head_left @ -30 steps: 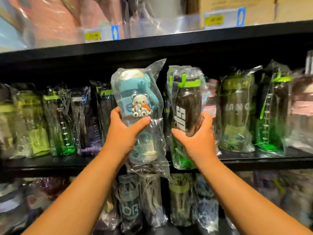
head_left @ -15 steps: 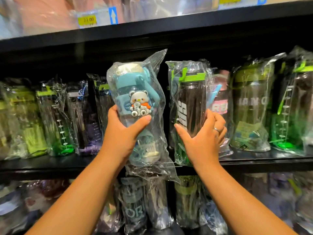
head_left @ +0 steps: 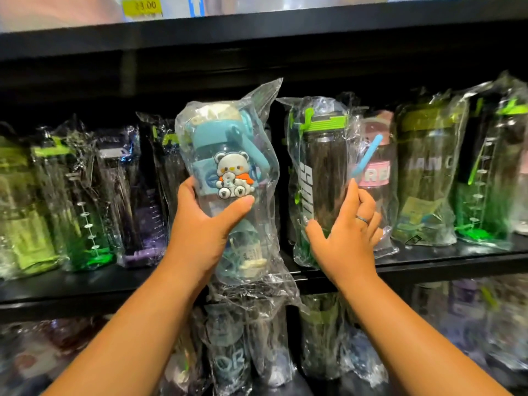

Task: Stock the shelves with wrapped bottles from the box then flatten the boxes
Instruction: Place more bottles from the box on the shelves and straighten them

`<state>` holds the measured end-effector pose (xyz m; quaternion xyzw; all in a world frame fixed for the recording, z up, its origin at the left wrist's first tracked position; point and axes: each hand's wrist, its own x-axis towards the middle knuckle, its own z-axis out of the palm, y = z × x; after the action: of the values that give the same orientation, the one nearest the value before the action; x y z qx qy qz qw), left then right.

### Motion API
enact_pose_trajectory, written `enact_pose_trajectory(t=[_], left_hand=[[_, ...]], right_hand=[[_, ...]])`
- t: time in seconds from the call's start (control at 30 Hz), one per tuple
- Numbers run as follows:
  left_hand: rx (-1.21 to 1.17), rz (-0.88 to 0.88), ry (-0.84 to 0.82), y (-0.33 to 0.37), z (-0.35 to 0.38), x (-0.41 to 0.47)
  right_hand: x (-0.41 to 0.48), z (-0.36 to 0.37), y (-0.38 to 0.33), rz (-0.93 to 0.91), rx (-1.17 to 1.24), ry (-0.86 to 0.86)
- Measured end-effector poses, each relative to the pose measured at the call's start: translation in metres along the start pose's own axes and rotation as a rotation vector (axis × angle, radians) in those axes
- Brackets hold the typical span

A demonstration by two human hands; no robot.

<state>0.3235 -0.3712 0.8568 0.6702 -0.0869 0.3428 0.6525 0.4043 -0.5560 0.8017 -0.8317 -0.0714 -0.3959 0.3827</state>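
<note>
Legible markings: the yellow price tag (head_left: 142,7) on the upper ledge shows "3.00" after a smeared first character, and a blue arrow label (head_left: 196,4) sits beside it. The dark bottle (head_left: 323,172) carries white block letters running vertically, cut off by wrap glare. The pink bottle (head_left: 374,172) behind it shows "RE". A green-tinted bottle (head_left: 428,167) to the right shows "IAN C". One bottle on the lower shelf (head_left: 228,364) shows "OR".

The blue bottle (head_left: 225,178) has a clear body, a blue lid and strap, and a raised bear figure on the front. It is sealed in a loose clear bag that hangs below its base. The left hand (head_left: 205,224) grips it at mid-body, thumb across the front, upright and in front of the gap in the middle shelf (head_left: 428,261), left of the dark bottle.

The right hand (head_left: 345,238) is at the dark bottle's lower half. Its thumb is spread across the front, its index finger points straight up the right side, and the other fingers are curled. It appears to clasp the bottle. A ring (head_left: 362,219) is visible.

Change from one second ago: the right fingers were wrapped out of sight behind the dark bottle and are now exposed. The left grip is unchanged.
</note>
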Motion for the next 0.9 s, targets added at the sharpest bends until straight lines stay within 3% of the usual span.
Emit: enact_pose_trajectory(t=[0.17,0.47,0.9], left_hand=[[-0.027,-0.001,-0.011,-0.002,0.001,0.004],[-0.043,0.005,-0.039,-0.01,0.006,0.006],[-0.021,0.053,-0.02,-0.005,0.008,0.015]], right_hand=[[-0.023,-0.007,0.02,-0.073,0.032,0.06],[-0.013,-0.006,0.023,-0.19,-0.093,-0.029],[0.002,0.005,0.017,-0.093,-0.218,-0.147]])
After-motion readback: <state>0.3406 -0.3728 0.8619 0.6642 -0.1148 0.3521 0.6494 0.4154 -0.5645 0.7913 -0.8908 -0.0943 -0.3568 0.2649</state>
